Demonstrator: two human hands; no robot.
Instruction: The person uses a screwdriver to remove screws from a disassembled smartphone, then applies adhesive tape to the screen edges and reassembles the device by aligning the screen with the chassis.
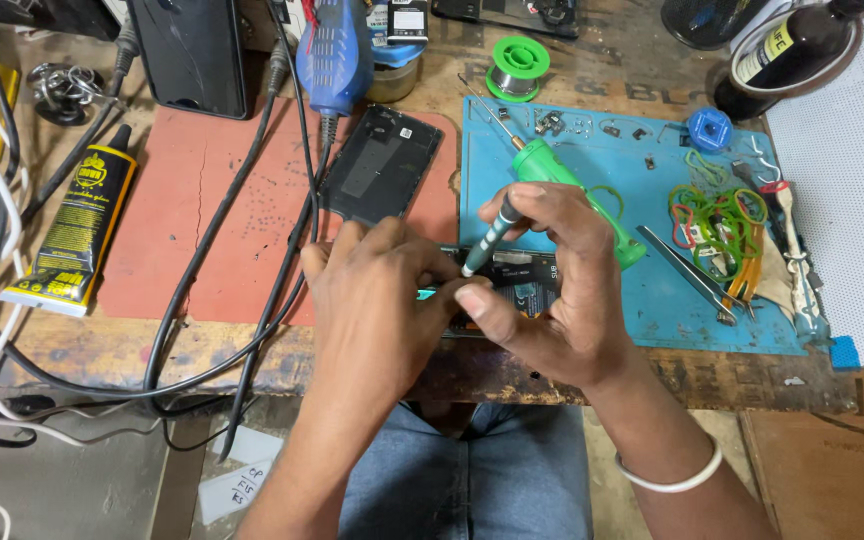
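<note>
1. Phone lies opened at the centre of the frame, on the near edge of the tabletop, mostly hidden under both hands.
2. At the left edge lies a yellow and black glue tube; black and white cables run down across a red mat.
3. A loose dark back cover rests on that mat, just above the left hand.
4. The left hand lies flat, fingers together, pressing down on the phone's left part to steady it.
5. The right hand is clamped on a green-handled screwdriver, tip down on the phone between the hands.
6. This looks like screw work on the open phone; the next move calls for a seated tip and a firm hold.
7. To the right, tweezers and coloured rubber bands lie on a blue mat.
</note>
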